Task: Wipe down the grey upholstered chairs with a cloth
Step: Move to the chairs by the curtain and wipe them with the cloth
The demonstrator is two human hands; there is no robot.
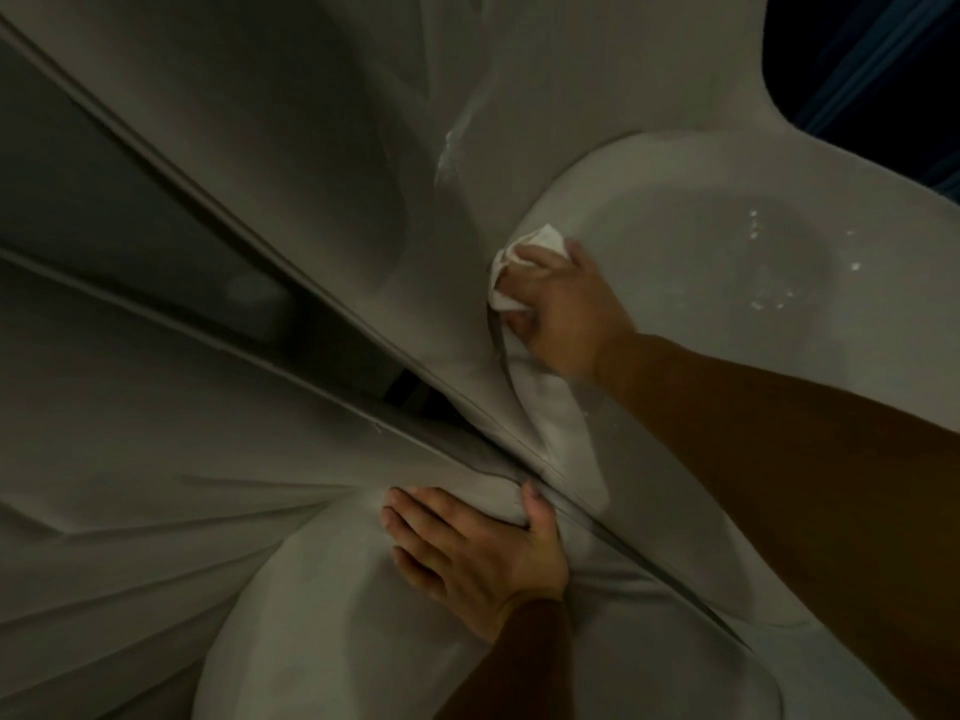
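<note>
Left hand (pixel 478 550) lies flat, bracing one grey chair (pixel 322 641); my right grip (pixel 558 309) bunches the cloth (pixel 511 275) mid-wipe on another seat (pixel 701 262); most remains.

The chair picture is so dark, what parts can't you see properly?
1. Head view: most of the white cloth is hidden under the right hand that grips it.
2. The right hand's fingers are blurred.
3. The gap between the grey chairs is too dark to see into.
4. The chairs' legs and outer edges are cut off by the frame.
5. The palm of the left hand, resting flat on the near chair, is hidden.
</note>
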